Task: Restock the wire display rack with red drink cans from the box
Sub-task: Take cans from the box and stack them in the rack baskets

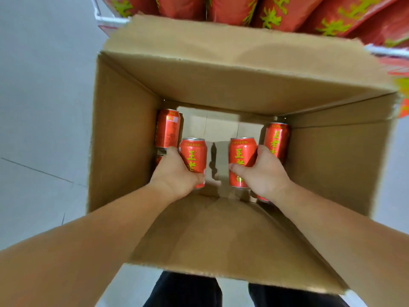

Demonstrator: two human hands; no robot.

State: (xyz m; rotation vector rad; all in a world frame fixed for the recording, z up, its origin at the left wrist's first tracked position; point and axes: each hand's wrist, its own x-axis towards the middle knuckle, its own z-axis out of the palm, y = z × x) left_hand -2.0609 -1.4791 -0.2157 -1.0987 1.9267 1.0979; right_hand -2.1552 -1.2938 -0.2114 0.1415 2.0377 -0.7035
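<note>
Both my hands reach down into an open cardboard box [124, 134]. My left hand [174, 173] grips a red drink can [193, 156] with yellow characters. My right hand [263, 171] grips another red can [241, 156]. Against the box's left wall stands a further red can [167, 128], and one more [276, 138] stands by the right wall. A sliver of another can [262, 198] shows under my right wrist. Above the box, the white wire rack [99, 17] holds a row of red cans [234, 9].
The box stands on a pale grey tiled floor [39, 107], right against the rack. Its near flap [221, 240] folds out toward me, above my dark trouser legs [188, 291]. The bare box bottom [219, 129] shows between the cans.
</note>
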